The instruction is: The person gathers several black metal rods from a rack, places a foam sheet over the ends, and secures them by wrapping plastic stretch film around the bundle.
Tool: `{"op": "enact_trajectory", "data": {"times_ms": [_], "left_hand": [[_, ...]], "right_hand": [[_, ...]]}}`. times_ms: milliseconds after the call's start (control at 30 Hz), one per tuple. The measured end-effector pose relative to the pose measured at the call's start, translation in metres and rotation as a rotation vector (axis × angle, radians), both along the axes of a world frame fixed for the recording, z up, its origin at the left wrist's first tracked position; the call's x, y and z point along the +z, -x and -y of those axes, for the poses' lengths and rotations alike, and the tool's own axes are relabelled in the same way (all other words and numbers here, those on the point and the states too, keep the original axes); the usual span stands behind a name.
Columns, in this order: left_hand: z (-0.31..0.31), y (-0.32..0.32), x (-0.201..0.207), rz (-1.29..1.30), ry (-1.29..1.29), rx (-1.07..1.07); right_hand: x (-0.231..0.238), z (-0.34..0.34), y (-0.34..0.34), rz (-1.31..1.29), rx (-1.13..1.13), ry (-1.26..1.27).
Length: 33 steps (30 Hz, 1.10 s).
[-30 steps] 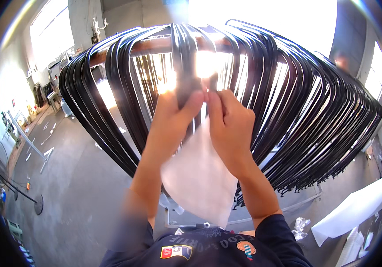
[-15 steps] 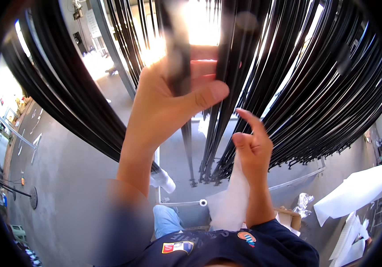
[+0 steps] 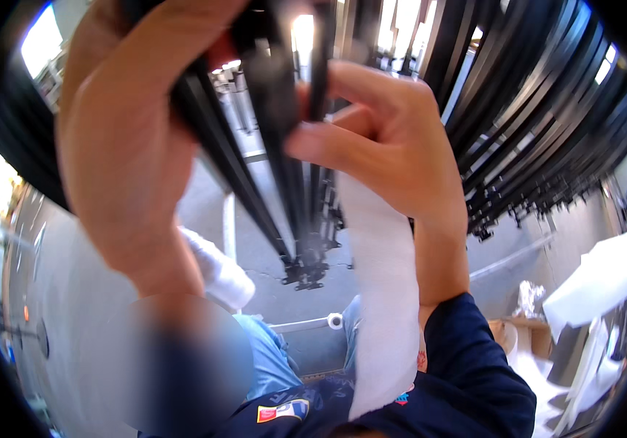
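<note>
Long black profile strips [image 3: 284, 168] hang in a bunch before me, their lower ends gathered over the floor. At the upper left my left hand [image 3: 127, 124] curls around some of them, its fingertips partly hidden behind the strips. My right hand [image 3: 401, 139] is closed beside the same bunch, thumb and forefinger bent against the strips. From under its palm a long white strip of thin wrapping material [image 3: 382, 292] hangs to my chest. Its upper end is hidden by the hand.
More black strips [image 3: 539, 124] hang in dense rows on the right. A white roll [image 3: 218, 270] is beside my left forearm. A pale frame bar with a round end [image 3: 335, 321] crosses low ahead. White sheets [image 3: 598, 277] and a cardboard box [image 3: 532, 336] lie at the right.
Both hands have come closer to the hanging strips, the left up and to the left, the right upward. The left fingers have closed around strips. The white strip has risen with the right hand.
</note>
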<state>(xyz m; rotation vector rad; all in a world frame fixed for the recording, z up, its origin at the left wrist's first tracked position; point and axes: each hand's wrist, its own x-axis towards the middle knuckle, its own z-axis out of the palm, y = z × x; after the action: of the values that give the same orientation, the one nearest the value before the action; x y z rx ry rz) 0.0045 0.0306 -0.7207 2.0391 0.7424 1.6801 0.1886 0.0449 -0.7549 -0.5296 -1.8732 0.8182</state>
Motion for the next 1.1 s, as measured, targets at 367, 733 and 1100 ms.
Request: {"op": "enact_trajectory", "data": {"times_ms": [367,733,1100], "left_hand": [[-0.012,0.03,-0.023,-0.19,-0.22,-0.003],[0.118,-0.03,-0.111,0.181,-0.555,0.41],[0.287,-0.027,-0.167,-0.103,-0.387,-0.116]], "right_hand": [[-0.005,0.012,0.008,0.049,-0.172,-0.153],[-0.078,0.138,-0.065,0.022,-0.338,-0.433],[-0.017,0.366,-0.097,0.923,0.008,-0.166]]}}
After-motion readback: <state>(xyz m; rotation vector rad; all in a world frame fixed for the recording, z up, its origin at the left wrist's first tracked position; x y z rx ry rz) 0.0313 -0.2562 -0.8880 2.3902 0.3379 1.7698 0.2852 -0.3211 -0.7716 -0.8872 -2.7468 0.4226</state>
